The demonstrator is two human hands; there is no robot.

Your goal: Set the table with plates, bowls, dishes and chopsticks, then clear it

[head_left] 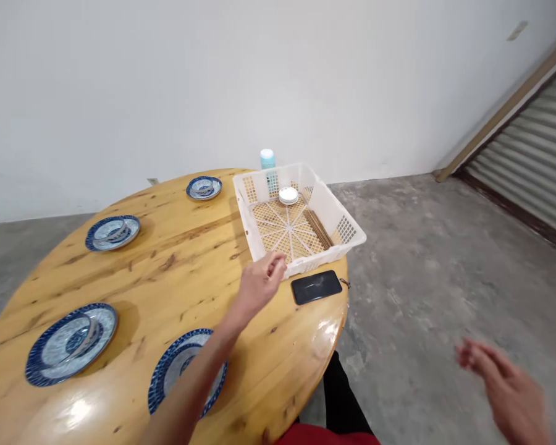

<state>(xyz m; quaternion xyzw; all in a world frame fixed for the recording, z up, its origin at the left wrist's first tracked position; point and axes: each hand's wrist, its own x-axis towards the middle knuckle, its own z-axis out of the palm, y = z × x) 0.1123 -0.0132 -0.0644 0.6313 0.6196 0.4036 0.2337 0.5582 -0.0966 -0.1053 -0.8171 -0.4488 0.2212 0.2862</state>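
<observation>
My left hand point(262, 281) reaches over a round wooden table point(176, 272), its fingers curled in just in front of the near rim of a white plastic basket point(352, 238). I see nothing in the fingers. Inside the basket lie a bundle of brown chopsticks point(319, 227) and a small stack of white dishes point(288, 196). My right hand point(505, 389) hangs off the table at the lower right, blurred, with its fingers stretched apart and holding nothing. A black phone point(315, 287) lies flat just right of my left hand.
Several blue-patterned plates with bowls on them sit round the table: one under my forearm point(176, 364), one at the near left point(69, 343), two farther back point(112, 232). A teal bottle point(267, 158) stands behind the basket. Concrete floor, white wall, and a roller shutter point(532, 161) at right.
</observation>
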